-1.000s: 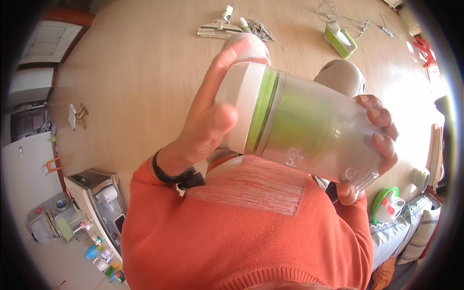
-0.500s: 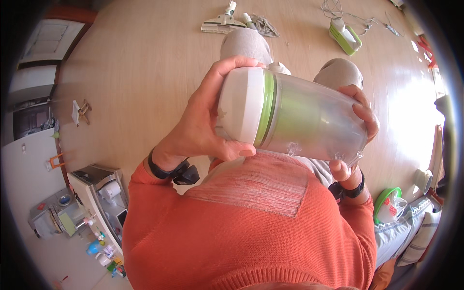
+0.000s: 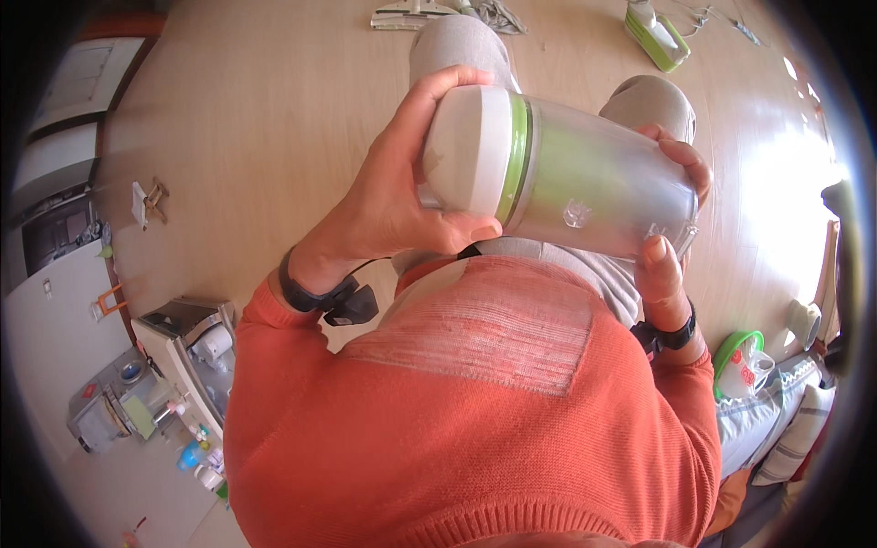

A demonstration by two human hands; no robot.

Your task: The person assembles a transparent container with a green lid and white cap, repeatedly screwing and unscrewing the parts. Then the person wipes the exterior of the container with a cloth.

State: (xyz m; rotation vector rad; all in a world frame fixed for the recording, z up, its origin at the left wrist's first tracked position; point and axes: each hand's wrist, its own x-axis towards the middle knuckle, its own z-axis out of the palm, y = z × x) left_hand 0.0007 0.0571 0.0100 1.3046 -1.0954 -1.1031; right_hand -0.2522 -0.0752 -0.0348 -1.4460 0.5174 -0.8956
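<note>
Between my hands, above my knees, a clear cylindrical canister (image 3: 603, 173) lies on its side, tilted slightly down to the right. It has a rounded white end cap (image 3: 457, 151), a bright green ring and a green part inside, blurred through the wall. My left hand (image 3: 393, 187) is wrapped round the white cap, fingers over the far side and thumb on the near side. My right hand (image 3: 669, 274) grips the clear end, its thumb at the near lower edge and its fingers curled over the far edge. The palm side of that hand is hidden.
Beyond my knees lie a white floor-cleaner head (image 3: 406, 14) and a grey cloth (image 3: 501, 16). A green and white device (image 3: 658, 36) with a cord is at far right. A fridge (image 3: 187, 352) stands left; a green-rimmed basin (image 3: 735, 365) and bed-like seat (image 3: 763, 411) are right.
The canister has rolled a little, its near side turning upward; the white threaded spout at its far side is now out of sight. The whole view has shifted, with floor things higher in it.
</note>
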